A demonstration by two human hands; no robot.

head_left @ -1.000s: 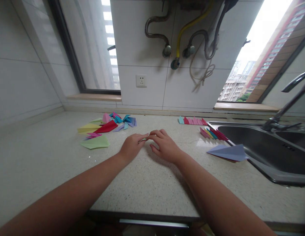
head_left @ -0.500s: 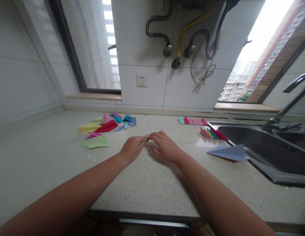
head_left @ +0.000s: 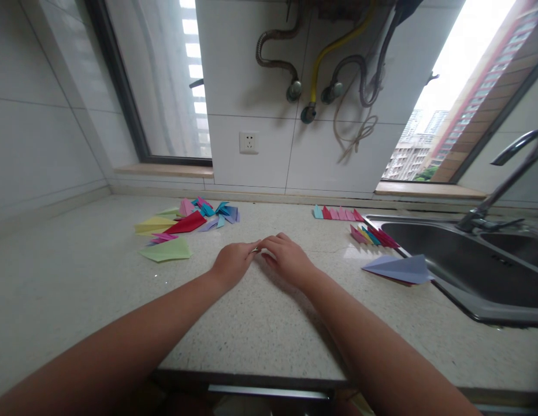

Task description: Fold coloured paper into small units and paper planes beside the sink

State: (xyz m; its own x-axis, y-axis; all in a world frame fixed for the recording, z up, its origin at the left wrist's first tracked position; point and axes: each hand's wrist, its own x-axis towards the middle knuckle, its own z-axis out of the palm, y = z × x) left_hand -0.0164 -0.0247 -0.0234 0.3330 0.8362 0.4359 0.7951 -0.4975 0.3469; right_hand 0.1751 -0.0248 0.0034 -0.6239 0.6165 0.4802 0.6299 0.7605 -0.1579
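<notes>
Pale paper piece on the countertop, well to the left of the sink and level with its near half. Only a sliver shows between the fingertips (too little to read its long axis or its fold).

Left hand: knuckles up, thumb and forefinger drawn together on the piece from the side away from the sink. Right hand: on the sink side, fingers curled down, their tips meeting the piece; whether they clamp it or merely press on it is hidden. The piece thus lies straight ahead of both hands at the point where they meet, and neither is plainly the nearer. The two forearms converge on it from the counter's front edge.

Between the hands and the sink: a lavender paper plane lying against the sink's near-left rim. Just beyond it is a short row of folded units at the sink's far-left corner, and a second row lies farther back, towards the wall.

Farthest from the sink, beyond the left hand: a loose heap of coloured papers, with a green sheet lying flat at its near edge.
</notes>
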